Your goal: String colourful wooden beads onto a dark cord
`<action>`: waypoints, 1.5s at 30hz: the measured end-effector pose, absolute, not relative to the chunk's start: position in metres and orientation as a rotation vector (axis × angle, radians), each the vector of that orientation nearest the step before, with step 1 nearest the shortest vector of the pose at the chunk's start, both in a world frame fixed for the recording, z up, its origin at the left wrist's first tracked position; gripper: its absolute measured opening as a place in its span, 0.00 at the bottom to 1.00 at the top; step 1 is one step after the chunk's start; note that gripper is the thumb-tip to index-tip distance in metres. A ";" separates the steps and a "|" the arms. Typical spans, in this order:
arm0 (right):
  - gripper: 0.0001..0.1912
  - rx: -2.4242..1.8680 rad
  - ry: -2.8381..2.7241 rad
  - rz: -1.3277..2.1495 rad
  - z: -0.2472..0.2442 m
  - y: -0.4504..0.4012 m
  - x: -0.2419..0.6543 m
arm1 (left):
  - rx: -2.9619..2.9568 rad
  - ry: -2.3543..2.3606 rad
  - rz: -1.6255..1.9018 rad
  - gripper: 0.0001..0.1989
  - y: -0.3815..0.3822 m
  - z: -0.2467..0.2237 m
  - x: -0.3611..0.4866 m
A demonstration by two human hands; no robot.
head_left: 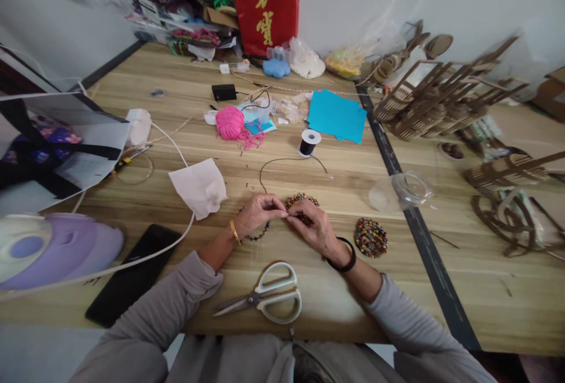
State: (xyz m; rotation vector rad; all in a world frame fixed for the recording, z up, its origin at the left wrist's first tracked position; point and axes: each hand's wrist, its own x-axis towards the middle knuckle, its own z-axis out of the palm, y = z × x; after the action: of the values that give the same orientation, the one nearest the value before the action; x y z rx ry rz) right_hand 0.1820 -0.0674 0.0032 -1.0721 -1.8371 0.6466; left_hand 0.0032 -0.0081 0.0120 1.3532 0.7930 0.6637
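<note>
Left hand (261,212) and right hand (312,224), fingertips pinched together — on what, I cannot tell; a slackened pinch could let the beaded strand (259,236) unthread.

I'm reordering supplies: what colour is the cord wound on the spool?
The cord is black; the head view shows it best.

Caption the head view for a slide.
Left hand and right hand close together between white-handled scissors and a black cord spool, beside multicolored beads.
</note>
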 end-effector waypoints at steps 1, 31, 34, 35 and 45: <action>0.03 -1.069 -1.831 0.648 0.003 -0.068 0.182 | 1.350 0.791 0.661 0.11 -0.008 0.012 0.003; 0.04 -1.099 -1.831 0.598 -0.001 -0.065 0.186 | 1.529 0.793 0.642 0.08 -0.008 0.005 0.002; 0.04 -1.102 -1.839 0.598 -0.003 -0.065 0.187 | 1.551 0.796 0.638 0.08 -0.008 0.002 0.002; 0.04 -1.104 -1.841 0.597 -0.003 -0.065 0.187 | 1.560 0.799 0.635 0.08 -0.008 0.002 0.002; 0.04 -1.087 -1.862 0.595 -0.002 -0.065 0.187 | 1.606 0.795 0.606 0.08 -0.009 0.002 0.002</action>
State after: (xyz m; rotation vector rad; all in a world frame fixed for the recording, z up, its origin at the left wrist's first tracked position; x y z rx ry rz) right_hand 0.1868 -0.0652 -0.0016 -1.0874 -1.8615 0.5949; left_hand 0.0019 -0.0090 0.0017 1.6062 0.7946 0.6061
